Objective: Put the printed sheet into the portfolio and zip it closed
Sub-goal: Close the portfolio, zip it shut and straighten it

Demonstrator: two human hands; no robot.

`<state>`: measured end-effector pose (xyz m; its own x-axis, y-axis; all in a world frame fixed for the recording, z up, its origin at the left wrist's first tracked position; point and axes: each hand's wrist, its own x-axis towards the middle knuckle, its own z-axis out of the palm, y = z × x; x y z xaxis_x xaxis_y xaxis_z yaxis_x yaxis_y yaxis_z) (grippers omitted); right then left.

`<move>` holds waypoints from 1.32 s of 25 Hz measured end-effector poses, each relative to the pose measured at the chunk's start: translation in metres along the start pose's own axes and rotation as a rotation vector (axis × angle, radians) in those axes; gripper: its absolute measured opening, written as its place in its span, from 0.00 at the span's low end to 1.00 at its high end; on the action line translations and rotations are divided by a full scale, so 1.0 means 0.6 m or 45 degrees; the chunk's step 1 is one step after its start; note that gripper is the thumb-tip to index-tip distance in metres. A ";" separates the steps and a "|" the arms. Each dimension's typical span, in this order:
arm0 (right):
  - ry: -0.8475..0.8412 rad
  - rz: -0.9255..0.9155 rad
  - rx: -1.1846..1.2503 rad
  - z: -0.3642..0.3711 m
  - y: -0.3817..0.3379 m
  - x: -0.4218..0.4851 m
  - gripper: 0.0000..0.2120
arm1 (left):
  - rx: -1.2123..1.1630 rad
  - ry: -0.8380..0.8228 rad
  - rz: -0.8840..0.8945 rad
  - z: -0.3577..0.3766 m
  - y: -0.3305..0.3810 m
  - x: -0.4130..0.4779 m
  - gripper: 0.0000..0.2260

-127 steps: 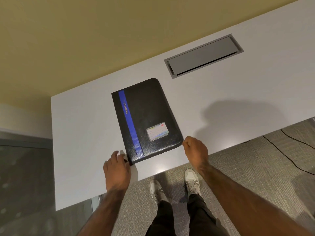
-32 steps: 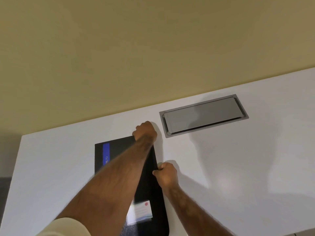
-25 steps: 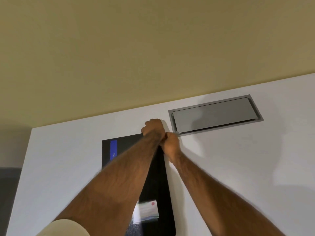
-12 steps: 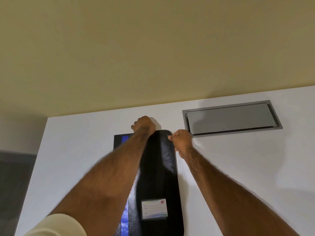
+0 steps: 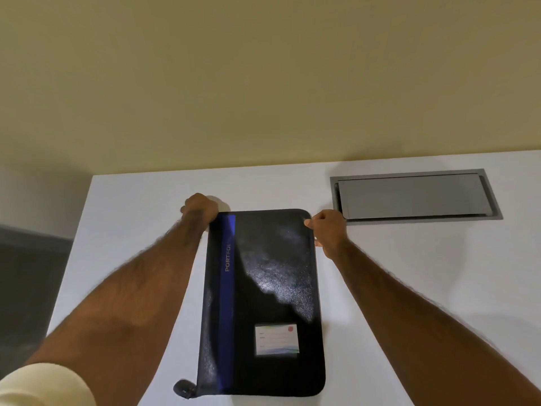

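No printed sheet seen, fingertips hidden past portfolio's point(image 5: 263, 300) far edge, portfolio laid flat on white table point(image 5: 409, 273), far corners gripped by left hand point(image 5: 200, 208) and right hand point(image 5: 328, 230).

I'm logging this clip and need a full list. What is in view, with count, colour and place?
Table: one, white, spans the lower frame.
Portfolio: one, black with a blue stripe, flat on the table, centre.
Label: one, white card with a red dot, portfolio cover, near right.
Tab: one, black, at the portfolio's near left corner.
Hatch: one, grey, set into the table, far right.
Wall: tan, behind the table.
Printed sheet: none in view.
Left hand: on the portfolio's far left corner.
Right hand: at the portfolio's far right corner.
Sleeve: cream, left arm, bottom left.
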<state>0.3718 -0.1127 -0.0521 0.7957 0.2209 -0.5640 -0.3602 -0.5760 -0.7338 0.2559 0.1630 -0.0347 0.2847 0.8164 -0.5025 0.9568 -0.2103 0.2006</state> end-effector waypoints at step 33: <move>0.073 -0.029 0.062 -0.056 0.107 -0.171 0.19 | -0.748 0.065 0.192 0.102 -0.157 -0.275 0.12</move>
<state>0.2836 -0.1990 -0.0288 0.8300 0.1875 -0.5253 -0.3637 -0.5322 -0.7645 0.1225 0.0150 -0.0220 0.3973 0.8286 -0.3944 0.7100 -0.0053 0.7041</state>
